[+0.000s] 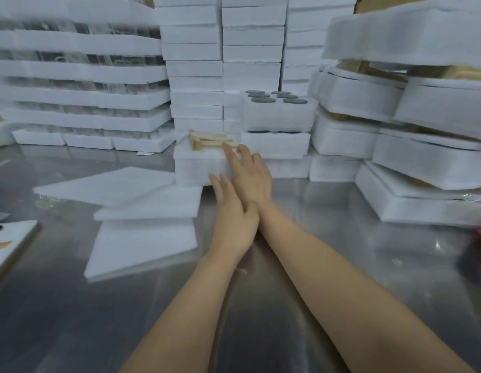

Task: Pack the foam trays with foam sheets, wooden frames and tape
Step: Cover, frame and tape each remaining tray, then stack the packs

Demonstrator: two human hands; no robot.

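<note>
Steel table — wooden frames lie crosswise (left to right) on foam tray.

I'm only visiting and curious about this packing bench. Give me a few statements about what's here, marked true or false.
1. The left hand and the right hand both have straight fingers and grip nothing. True.
2. Wooden frames lie on top of the foam tray just ahead of the hands. True.
3. The loose foam sheets lie to the right of the hands. False: they lie to the left.
4. The table is bare wood. False: it is shiny metal.
</note>
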